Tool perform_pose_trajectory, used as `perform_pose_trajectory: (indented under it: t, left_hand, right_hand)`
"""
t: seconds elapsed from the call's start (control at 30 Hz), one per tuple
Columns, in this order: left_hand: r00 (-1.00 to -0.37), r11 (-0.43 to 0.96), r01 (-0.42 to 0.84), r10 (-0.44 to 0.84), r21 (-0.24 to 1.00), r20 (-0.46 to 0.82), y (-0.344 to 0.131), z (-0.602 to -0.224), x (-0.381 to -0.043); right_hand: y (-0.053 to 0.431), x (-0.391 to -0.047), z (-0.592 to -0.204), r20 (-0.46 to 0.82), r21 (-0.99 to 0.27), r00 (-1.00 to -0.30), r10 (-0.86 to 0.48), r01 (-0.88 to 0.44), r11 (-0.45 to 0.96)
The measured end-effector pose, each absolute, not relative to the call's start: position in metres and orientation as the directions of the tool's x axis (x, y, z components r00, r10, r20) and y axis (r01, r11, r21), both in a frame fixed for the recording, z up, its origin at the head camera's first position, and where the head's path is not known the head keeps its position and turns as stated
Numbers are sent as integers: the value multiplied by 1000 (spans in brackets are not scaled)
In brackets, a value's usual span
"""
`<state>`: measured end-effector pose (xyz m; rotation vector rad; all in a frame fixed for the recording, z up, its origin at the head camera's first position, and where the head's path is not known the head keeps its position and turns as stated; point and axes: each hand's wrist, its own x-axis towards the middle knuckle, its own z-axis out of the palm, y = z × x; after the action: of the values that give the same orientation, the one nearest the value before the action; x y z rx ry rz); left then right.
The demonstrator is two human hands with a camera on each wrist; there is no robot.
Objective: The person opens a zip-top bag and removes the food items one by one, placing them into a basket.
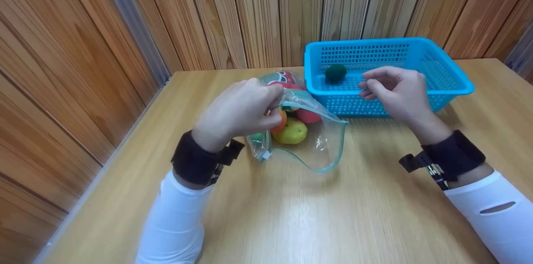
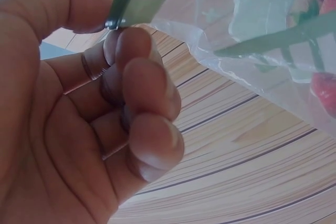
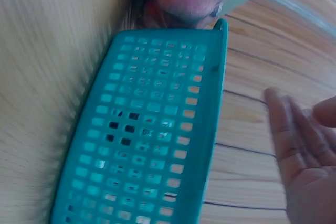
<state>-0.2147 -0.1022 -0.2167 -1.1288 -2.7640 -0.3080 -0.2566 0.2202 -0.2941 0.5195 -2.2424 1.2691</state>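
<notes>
A clear zip bag with a green-edged mouth lies on the table, its opening facing the near side. My left hand pinches the bag's rim between thumb and forefinger, as the left wrist view also shows. Inside sit a yellow-green fruit, a red fruit and an orange one, partly behind the fingers. Over the near rim of the blue basket hovers my right hand, fingers loosely bent and nothing between them. One dark green round item rests in the basket.
The basket stands at the back of the wooden table, right beside the bag. A wood-plank wall rises behind both, and another plank wall runs along the left side.
</notes>
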Motion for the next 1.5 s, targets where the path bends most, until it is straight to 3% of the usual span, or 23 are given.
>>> perform_pose_trajectory:
  t: [0.17,0.23,0.33,0.47,0.63,0.9,1.13,1.23,1.4,1.5]
  left_hand:
    - [-712,703,700,671,128,205,-102,-215,-215]
    - [-711,703,701,673,120,205,-101,-215,-215]
    - [-703,699,708,682,105,202,-98,-217,-214]
    - [-699,694,713,691,103,183,-97,-216,-211]
    - [-663,657,747,728,98,177,-95,-215,-204]
    - [-562,563,824,798,62,216,-90,-215,-189]
    - [-479,459,878,852,136,214,-84,-213,-176]
    - [-459,438,888,856,138,236,-84,-212,-176]
    - [-464,450,886,848,115,258,-86,-212,-180]
    - [-473,462,880,843,106,257,-86,-212,-181]
  right_hand:
    - [196,-240,-291,819,-371,-477,-320,-864,340]
    - [183,-231,-290,823,-278,-360,-440,-930,242]
    - [165,-216,-292,736,-207,-280,-617,-960,189]
    - [147,-203,-303,546,-191,-371,-751,-928,320]
    - [137,-205,-321,422,-215,-516,-745,-856,471]
    - [134,-208,-329,329,-123,-536,-778,-841,527]
    - [132,-203,-327,268,-93,-544,-795,-836,540]
    - [132,-203,-329,205,-42,-546,-812,-834,550]
    - [131,-202,-331,-1,-35,-608,-794,-793,608]
    - [130,-203,-332,-50,-6,-634,-772,-772,635]
